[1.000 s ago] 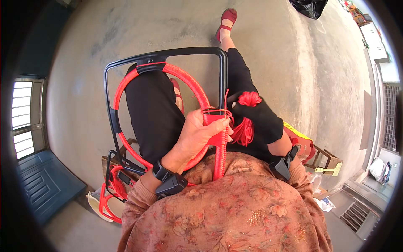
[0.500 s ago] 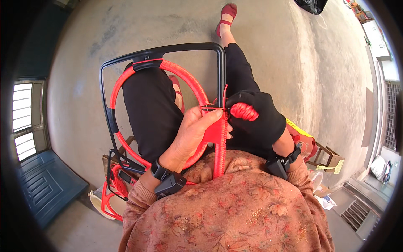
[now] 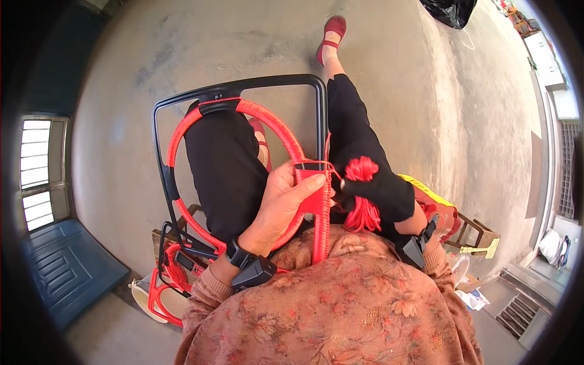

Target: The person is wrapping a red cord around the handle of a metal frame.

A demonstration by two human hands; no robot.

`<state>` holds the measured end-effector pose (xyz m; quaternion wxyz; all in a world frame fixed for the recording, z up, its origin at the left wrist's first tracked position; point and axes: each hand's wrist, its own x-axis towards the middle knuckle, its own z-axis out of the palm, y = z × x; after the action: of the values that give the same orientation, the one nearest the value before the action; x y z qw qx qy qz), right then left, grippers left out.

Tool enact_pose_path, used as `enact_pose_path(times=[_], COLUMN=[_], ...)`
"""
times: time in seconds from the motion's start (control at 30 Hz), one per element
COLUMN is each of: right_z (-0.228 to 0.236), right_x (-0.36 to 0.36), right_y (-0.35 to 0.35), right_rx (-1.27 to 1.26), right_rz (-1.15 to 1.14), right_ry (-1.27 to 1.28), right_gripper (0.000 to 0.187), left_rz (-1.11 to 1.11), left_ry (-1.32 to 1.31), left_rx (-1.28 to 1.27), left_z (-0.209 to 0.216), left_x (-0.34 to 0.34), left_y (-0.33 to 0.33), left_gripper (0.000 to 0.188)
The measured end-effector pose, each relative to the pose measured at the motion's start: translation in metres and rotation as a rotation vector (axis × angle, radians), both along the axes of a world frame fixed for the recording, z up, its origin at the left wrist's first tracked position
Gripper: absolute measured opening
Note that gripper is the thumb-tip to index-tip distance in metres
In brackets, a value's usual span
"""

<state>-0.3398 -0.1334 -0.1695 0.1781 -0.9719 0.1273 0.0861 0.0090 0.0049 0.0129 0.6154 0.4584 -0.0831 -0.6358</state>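
A black metal frame (image 3: 322, 115) with a ring (image 3: 275, 125) set into it lies across my lap. Red cord is wound around most of the ring, leaving some black stretches. My left hand (image 3: 277, 204), bare, grips the red-wrapped junction (image 3: 313, 196) of ring and frame, thumb on top and fingertips behind. In a black glove, my right hand (image 3: 389, 193) is closed on a looped bundle of red cord (image 3: 363, 170), just right of the junction. A thin strand crosses the frame toward that hand.
A wooden stool (image 3: 477, 237) and a red container with a yellow edge (image 3: 435, 213) are at my right. On the left are another red-wrapped frame (image 3: 157, 302), a small dark handset (image 3: 184, 261) and a blue panelled board (image 3: 73, 277). A black bag (image 3: 451, 12) lies far right.
The cord bundle has turned upright in my right hand, its loops now hanging below the glove. The strand has loosened into an arc. Frame and left hand sit slightly lower in view.
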Motion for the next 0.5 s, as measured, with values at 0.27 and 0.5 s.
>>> enact_pose_path(times=[0.27,0.5], right_z=[0.119,0.157], right_x=[0.102,0.189], right_y=[0.016,0.011], right_rx=[0.625,1.790], right_rz=[-0.468,-0.570], right_ry=[-0.378,-0.637], right_gripper=[0.023,0.013], left_rz=[0.102,0.069], left_ry=[-0.065,-0.084], left_rx=[-0.036,-0.050], left_z=[-0.003,-0.008], left_x=[-0.001,-0.002], left_y=[0.007,0.006], left_gripper=[0.024,0.022])
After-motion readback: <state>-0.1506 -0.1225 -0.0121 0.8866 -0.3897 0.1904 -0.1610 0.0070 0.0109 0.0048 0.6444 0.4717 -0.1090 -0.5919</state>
